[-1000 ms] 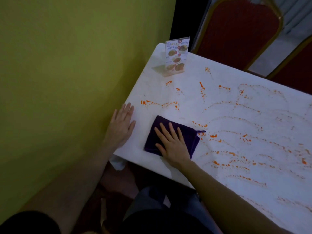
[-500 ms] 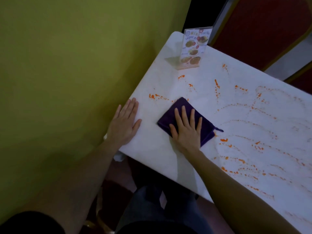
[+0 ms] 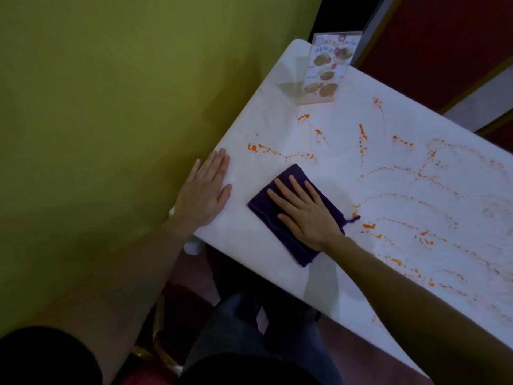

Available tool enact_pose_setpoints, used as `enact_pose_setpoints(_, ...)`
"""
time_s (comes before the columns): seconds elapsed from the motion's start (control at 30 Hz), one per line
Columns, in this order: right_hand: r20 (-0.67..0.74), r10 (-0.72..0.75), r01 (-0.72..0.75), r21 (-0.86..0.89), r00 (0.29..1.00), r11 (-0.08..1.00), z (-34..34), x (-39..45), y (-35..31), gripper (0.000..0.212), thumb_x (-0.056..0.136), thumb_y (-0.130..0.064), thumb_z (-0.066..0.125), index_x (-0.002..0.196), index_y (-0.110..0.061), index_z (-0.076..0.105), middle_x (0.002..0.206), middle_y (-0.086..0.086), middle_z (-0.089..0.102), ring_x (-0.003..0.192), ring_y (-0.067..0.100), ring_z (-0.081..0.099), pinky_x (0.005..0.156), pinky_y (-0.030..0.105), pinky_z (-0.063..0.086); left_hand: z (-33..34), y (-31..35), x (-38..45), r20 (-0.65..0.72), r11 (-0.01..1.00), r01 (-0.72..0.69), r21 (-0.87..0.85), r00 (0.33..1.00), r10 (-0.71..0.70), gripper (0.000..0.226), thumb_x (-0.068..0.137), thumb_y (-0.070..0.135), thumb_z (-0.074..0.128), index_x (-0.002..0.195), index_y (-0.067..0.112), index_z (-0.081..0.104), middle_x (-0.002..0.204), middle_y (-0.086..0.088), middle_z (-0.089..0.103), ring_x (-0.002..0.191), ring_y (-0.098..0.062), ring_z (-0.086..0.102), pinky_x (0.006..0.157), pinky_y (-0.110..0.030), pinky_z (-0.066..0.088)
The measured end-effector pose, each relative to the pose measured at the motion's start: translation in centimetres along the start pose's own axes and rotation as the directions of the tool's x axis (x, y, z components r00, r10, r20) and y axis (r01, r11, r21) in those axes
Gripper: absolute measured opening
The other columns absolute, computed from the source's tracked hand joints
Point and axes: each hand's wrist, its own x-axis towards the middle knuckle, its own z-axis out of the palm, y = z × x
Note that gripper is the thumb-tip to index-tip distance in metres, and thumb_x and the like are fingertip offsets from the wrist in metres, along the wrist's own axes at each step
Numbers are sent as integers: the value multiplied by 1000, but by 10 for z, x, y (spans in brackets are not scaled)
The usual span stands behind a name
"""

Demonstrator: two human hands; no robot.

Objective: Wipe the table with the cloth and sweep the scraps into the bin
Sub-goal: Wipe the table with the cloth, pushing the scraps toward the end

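A folded purple cloth (image 3: pixel 266 211) lies on the white table (image 3: pixel 347 173) near its front left corner. My right hand (image 3: pixel 304 211) presses flat on the cloth with straight, spread fingers. My left hand (image 3: pixel 206 191) rests flat on the table's left edge, fingers straight. Orange scraps (image 3: pixel 280 154) trail in a line just beyond the cloth, and more orange scraps (image 3: pixel 370 226) lie in curved streaks to its right across the tabletop. No bin is in view.
A clear menu stand (image 3: pixel 326 69) is upright at the table's far left corner. A green wall (image 3: pixel 111 107) runs close along the left side. Red chairs (image 3: pixel 444 45) stand behind the table. My legs are under the near edge.
My right hand has slid the cloth away from the near edge, up toward the line of scraps. My left hand has stayed flat at the left edge. The view has shifted.
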Motion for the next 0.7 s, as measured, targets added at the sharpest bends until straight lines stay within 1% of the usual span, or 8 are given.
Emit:
enact_pose_setpoints(0.2,-11,61,-60,21,998,998,5,-39,20,58,104,-46,24,158,-26,13,166,0,7,153,22,-1,123,49,5,-2,2,-5,15,1000,-28,13,1000,28,63,103,40,19,157,8,17,165,-7,13,153,-21,11,124,-45,11)
enact_pose_setpoints(0.3,-50,218,-218,8,975,976,-2,-42,47,59,103,-44,22,158,-25,12,165,2,10,153,26,3,121,52,10,-3,4,-5,-1,1000,4,5,1000,-4,64,102,43,22,157,10,20,165,-6,14,153,-22,12,123,-47,12)
enact_pose_setpoints(0.37,-83,400,-399,29,913,916,-7,-25,62,61,101,-43,19,158,-22,13,165,4,10,152,29,6,121,52,9,-2,4,-5,0,999,28,15,1000,-28,65,101,45,22,157,13,19,166,-6,14,153,-23,12,123,-49,12)
enact_pose_setpoints(0.43,-109,569,-563,78,815,823,-13,8,69,63,100,-44,15,158,-20,12,166,4,8,152,29,5,122,50,5,0,3,-4,6,999,35,31,999,-35,66,101,46,22,158,14,17,166,-6,12,153,-24,11,122,-50,13)
enact_pose_setpoints(0.5,-125,666,-652,138,735,746,-18,48,63,67,97,-46,15,158,-18,14,166,5,8,152,29,5,122,50,4,2,2,-4,2,999,34,38,999,-34,66,101,47,23,158,14,18,166,-6,11,153,-24,10,122,-51,14)
enact_pose_setpoints(0.53,-128,672,-652,164,730,740,-19,65,54,69,96,-49,16,158,-17,16,166,5,10,152,29,7,122,50,5,2,2,-4,3,999,34,37,999,-35,66,101,47,23,158,14,18,166,-6,11,153,-23,10,122,-51,15)
enact_pose_setpoints(0.6,-128,577,-557,162,807,815,-18,83,26,72,96,-55,17,158,-17,18,165,6,12,152,30,8,122,50,4,2,2,-5,9,999,34,39,999,-34,66,101,48,22,158,14,17,166,-7,10,153,-23,9,122,-50,14)
enact_pose_setpoints(0.7,-71,345,-341,68,936,938,-5,65,-16,70,99,-61,18,159,-24,10,166,1,9,153,25,2,123,50,2,1,3,-5,13,999,31,41,999,-32,66,102,48,21,158,15,15,166,-7,8,153,-23,7,122,-49,13)
